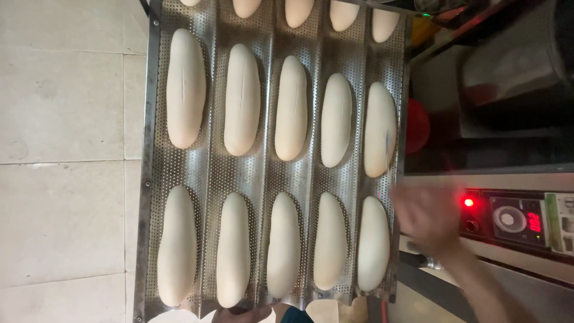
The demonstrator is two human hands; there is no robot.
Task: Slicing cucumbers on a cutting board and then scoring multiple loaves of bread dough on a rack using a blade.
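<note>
Perforated baguette tray (156,179) carries rows of raw dough loaves (290,107) in its channels. Left hand (242,312) grips its near edge, fingers clamped. Right hand (427,218) is blurred beside the tray's right edge; fingers' state indeterminable. Oven control panel (517,220) lies just beyond.

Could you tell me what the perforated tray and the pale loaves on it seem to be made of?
The tray looks like bare metal: silvery, shiny, punched with rows of small holes, folded into channels. The loaves look like raw dough: matte, pale, smooth, unbrowned, some scored lengthwise.
</note>
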